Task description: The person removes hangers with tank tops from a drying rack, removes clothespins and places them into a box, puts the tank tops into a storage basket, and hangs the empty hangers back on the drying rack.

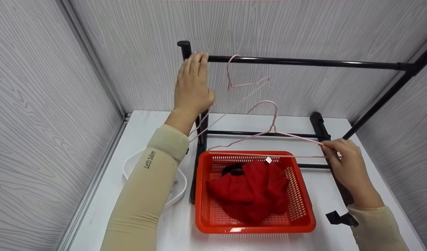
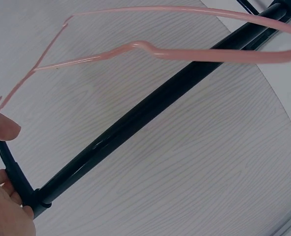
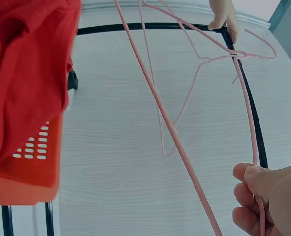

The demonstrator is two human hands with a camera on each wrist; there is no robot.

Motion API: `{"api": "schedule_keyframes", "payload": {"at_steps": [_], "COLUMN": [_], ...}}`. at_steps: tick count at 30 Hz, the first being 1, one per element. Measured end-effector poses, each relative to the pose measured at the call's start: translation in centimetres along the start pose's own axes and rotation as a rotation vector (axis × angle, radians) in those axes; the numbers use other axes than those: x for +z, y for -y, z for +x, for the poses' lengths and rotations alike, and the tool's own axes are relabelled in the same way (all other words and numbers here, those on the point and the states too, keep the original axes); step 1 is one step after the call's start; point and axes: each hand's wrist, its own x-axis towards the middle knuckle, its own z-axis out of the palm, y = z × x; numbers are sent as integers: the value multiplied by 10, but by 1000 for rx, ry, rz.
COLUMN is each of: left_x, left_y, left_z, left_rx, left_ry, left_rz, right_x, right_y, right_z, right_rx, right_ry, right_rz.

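My left hand (image 1: pixel 194 82) holds the upper left corner of a black clothes rack (image 1: pixel 304 62), where the bar meets the post. Its thumb stands off the rack in the left wrist view. Beside it, a pink hanger (image 1: pixel 228 75) hangs by its hook from the bar. My right hand (image 1: pixel 347 162) pinches one end of a second pink hanger (image 1: pixel 274 120) between thumb and fingers. This hanger is tilted, its hook upward and its lower bar passing over the far rim of a red basket (image 1: pixel 257 229). Crumpled red cloth (image 1: pixel 251 188) lies in the basket.
A white-rimmed container (image 1: pixel 182 191) sits left of the basket, partly behind my left sleeve. The rack's black feet (image 1: pixel 319 125) and lower rails (image 1: pixel 262 132) stand on the white table (image 1: pixel 175 230). Wood-grained panels (image 1: pixel 129 35) enclose the back and sides.
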Motion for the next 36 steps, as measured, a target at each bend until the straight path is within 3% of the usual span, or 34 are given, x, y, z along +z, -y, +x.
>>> {"api": "schedule_keyframes", "payload": {"at_steps": [10, 18, 28, 36], "left_x": [-2, -5, -4, -5], "left_y": [-3, -1, -1, -2], "left_z": [3, 0, 0, -1], "left_rx": [7, -19, -29, -18], "left_ry": [30, 50, 66, 65], "left_rz": [32, 12, 19, 9], "right_x": [-25, -40, -47, -50], "right_y": [3, 2, 0, 1], "right_z": [5, 11, 23, 32], "right_rx": [66, 183, 290, 384], "right_ry": [-106, -86, -101, -193], "right_rz": [-21, -83, -127, -193]}}
